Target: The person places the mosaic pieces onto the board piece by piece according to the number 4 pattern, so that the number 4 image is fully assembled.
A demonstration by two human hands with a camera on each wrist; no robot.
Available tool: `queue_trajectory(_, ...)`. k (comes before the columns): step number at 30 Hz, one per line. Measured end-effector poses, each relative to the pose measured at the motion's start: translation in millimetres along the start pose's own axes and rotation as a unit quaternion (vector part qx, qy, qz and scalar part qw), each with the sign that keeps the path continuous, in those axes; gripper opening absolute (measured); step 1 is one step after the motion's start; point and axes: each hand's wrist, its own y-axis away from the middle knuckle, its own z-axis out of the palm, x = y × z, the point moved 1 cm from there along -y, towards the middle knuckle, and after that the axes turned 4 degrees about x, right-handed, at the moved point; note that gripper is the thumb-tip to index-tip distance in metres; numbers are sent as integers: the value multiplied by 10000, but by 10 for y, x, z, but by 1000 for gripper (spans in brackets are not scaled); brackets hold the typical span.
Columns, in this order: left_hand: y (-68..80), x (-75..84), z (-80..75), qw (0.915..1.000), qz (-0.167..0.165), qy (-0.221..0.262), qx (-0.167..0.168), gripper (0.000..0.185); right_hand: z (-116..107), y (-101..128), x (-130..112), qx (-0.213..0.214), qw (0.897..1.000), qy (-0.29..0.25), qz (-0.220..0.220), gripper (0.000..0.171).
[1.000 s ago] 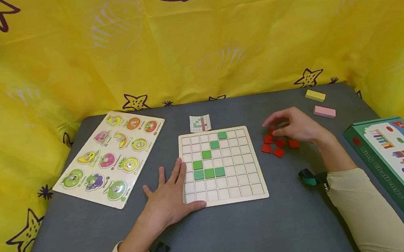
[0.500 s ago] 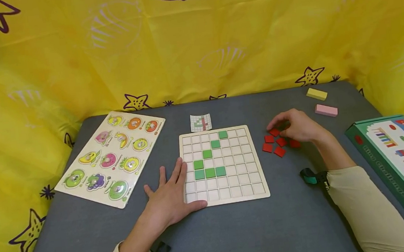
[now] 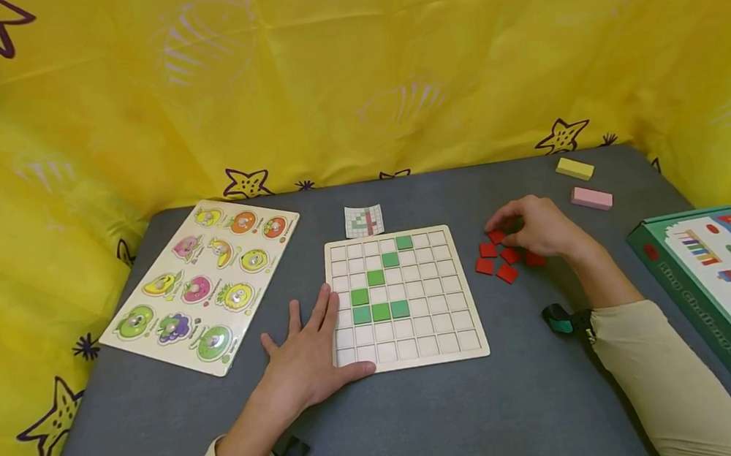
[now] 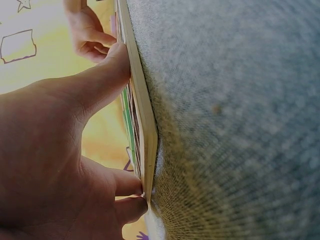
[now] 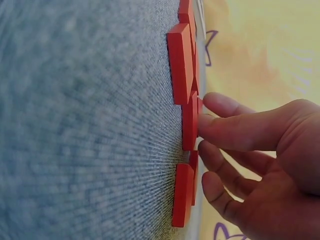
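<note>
My left hand [image 3: 302,359] lies with spread, straight fingers at the lower left corner of a pale wooden grid board [image 3: 418,362]. Its fingers touch the left edge and its thumb rests on the near edge, as the left wrist view also shows. Several green square tiles [image 3: 381,312] sit in the board's cells. Over a loose group of red square tiles [image 3: 507,274] hovers my right hand [image 3: 540,227], fingers loosely bent. The index fingertip is at the farthest red tile [image 3: 495,237], the thumb close to its right side. In the right wrist view that tile [image 5: 200,105] is mostly hidden.
A small pattern card [image 3: 363,221] lies beyond the board. On the left is a fruit puzzle board [image 3: 212,287]. At the back right lie a yellow block [image 3: 574,169] and a pink block [image 3: 592,198]; a green game box [image 3: 697,313] stands at the right.
My right hand has lowered onto the red tiles, its index finger coming down to the farthest one. The left hand has kept its place on the board.
</note>
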Motion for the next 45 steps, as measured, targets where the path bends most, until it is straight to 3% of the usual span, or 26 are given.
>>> queue_trajectory(16, 31, 8, -24, 10000, 3, 18, -19, 122, -41, 21, -79, 106, 9999, 104, 28, 28)
queue_trajectory(28, 9, 0, -11, 10000, 49, 37, 25, 120, -54, 43, -123, 384, 9989, -266, -20, 26)
queue_trajectory(45, 36, -3, -23, 10000, 18, 90, -7, 121, 49, 22, -298, 165, 9981, -588, 1, 24)
